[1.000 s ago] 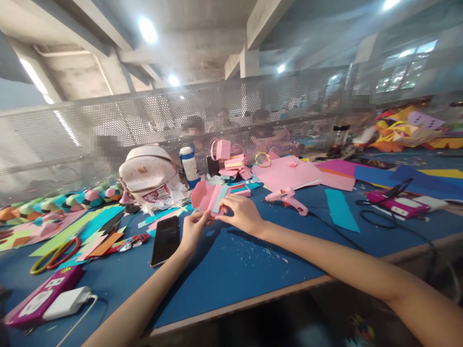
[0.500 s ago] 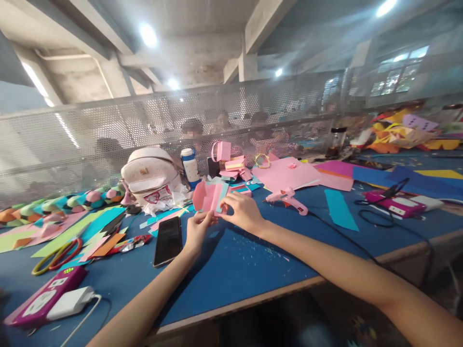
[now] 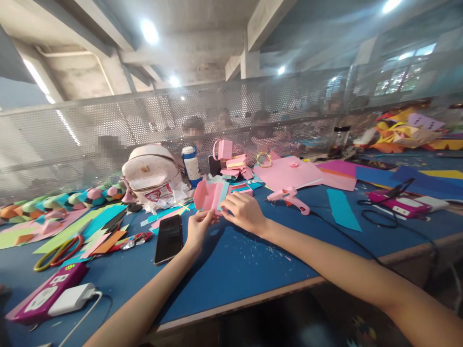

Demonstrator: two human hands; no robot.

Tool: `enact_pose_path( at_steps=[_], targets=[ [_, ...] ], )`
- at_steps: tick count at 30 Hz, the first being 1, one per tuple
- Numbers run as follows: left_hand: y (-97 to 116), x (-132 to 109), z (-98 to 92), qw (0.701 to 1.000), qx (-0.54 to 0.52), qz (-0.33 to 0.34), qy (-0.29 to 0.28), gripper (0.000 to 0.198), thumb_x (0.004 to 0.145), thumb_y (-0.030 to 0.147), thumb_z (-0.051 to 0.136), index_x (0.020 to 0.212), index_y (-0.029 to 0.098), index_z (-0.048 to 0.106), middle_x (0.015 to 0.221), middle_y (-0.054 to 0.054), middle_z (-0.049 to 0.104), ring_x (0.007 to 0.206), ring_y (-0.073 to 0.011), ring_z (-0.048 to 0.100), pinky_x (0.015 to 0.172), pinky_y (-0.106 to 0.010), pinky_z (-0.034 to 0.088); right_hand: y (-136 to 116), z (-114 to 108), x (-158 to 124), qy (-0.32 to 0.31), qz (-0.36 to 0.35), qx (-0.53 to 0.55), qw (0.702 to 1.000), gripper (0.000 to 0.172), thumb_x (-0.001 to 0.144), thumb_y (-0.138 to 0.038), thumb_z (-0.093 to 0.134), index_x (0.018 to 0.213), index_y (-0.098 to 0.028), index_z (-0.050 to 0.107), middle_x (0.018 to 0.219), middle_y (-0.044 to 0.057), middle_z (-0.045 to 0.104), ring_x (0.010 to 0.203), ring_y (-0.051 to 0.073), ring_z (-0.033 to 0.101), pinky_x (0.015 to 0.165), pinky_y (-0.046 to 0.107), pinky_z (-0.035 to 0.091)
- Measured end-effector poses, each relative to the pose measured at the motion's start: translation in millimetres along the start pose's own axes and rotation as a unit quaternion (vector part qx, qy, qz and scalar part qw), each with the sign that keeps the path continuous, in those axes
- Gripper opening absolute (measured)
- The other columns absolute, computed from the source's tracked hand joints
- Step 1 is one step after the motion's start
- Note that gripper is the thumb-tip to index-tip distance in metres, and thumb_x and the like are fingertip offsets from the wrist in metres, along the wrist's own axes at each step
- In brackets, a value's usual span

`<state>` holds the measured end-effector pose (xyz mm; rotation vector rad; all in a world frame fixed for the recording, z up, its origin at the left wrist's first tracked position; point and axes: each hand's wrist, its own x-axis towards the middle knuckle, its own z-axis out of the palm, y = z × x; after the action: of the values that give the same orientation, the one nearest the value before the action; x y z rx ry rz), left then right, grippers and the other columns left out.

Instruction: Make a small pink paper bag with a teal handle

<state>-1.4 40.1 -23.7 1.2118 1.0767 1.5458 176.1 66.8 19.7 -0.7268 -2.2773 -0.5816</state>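
Observation:
A folded pink paper piece (image 3: 207, 194) with a light blue strip along its right side is held up above the blue table. My left hand (image 3: 198, 228) pinches its lower edge between thumb and fingers. On the right side, my right hand (image 3: 245, 212) has its fingers closed at the light blue strip, with the fingertips partly hidden. Left of my left hand lies a black phone (image 3: 169, 239). A pink glue gun (image 3: 290, 198) rests on its side to the right of my right hand, its cable trailing right.
Behind the paper stand a white backpack (image 3: 152, 168), a blue-and-white bottle (image 3: 191, 166) and pink paper boxes (image 3: 224, 150). Scissors (image 3: 60, 253) and a purple power strip (image 3: 47, 296) lie at left. Another power strip (image 3: 401, 205) sits at right. A perforated screen (image 3: 159, 115) runs behind; people are beyond it.
My right hand's fingers have shifted slightly on the paper's right edge. My left hand keeps its pinch. The whole view has moved a little.

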Motion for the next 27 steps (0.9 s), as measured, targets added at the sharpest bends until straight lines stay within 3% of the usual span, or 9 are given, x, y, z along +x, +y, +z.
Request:
enact_pose_path(
  at_steps=[10,27],
  targets=[
    [1.8,-1.0,1.7,1.000,-0.007,-0.005,0.010,0.036,0.066,0.047,0.079,0.075,0.011,0.077,0.072,-0.009,0.074,0.066,-0.0189,0.070,0.074,-0.034,0.058,-1.9,2.0,-2.0,0.015,0.024,0.052,0.998,0.016,0.091,-0.023,0.057,0.075,-0.021,0.063,0.077,0.002,0.066,0.080,0.018,0.053,0.070,0.031,0.036],
    [3.5,-1.7,1.8,1.000,-0.013,-0.005,0.007,0.035,0.067,0.047,0.079,0.072,0.012,0.077,0.072,-0.008,0.073,0.066,-0.0173,0.069,0.075,-0.033,0.058,-1.7,4.2,-3.5,0.014,-0.006,0.056,0.998,0.017,0.092,-0.023,0.057,0.078,-0.021,0.066,0.077,0.002,0.067,0.077,0.018,0.052,0.067,0.031,0.033]
  ],
)
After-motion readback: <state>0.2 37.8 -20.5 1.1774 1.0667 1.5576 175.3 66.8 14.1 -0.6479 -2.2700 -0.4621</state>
